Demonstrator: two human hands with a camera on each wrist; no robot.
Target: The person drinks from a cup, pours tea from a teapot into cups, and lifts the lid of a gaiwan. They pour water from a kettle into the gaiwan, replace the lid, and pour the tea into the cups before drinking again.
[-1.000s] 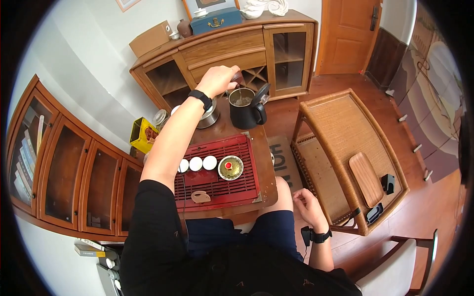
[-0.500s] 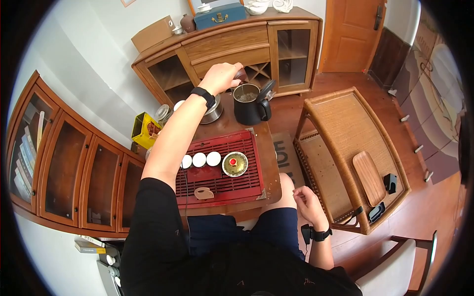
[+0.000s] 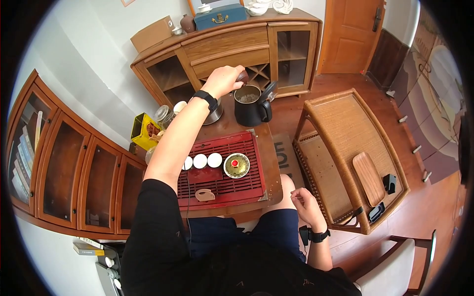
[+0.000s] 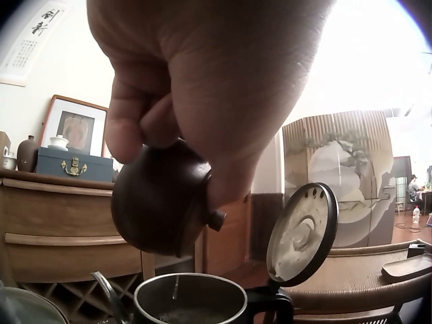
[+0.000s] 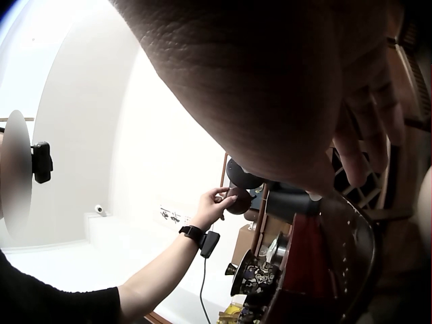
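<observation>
My left hand [image 3: 223,81] grips a small round dark brown clay pot [image 4: 158,199] from above, tipped over the black electric kettle [image 3: 248,116]. A thin trickle of water [image 4: 176,287] falls into the kettle's open mouth. The kettle's lid [image 4: 304,233] stands raised on its hinge. Beside my right knee, my right hand [image 3: 307,204] hangs with loosely curled fingers and holds nothing. On the red slatted tea tray [image 3: 232,197] sit a patterned gaiwan [image 3: 237,170] with a red-knobbed lid, several small white cups [image 3: 215,160] and a tan flat piece [image 3: 205,195].
A steel pot [image 3: 215,116] stands left of the kettle, partly hidden by my left arm. Glass jars [image 3: 163,116] and a yellow box [image 3: 144,132] line the table's left side. To the right is a rattan cart [image 3: 340,118] bearing a wooden tray [image 3: 369,178].
The head view has shifted slightly. My left hand still holds the pot over the kettle; the water stream, plain a second ago, is hard to see in the head view now.
</observation>
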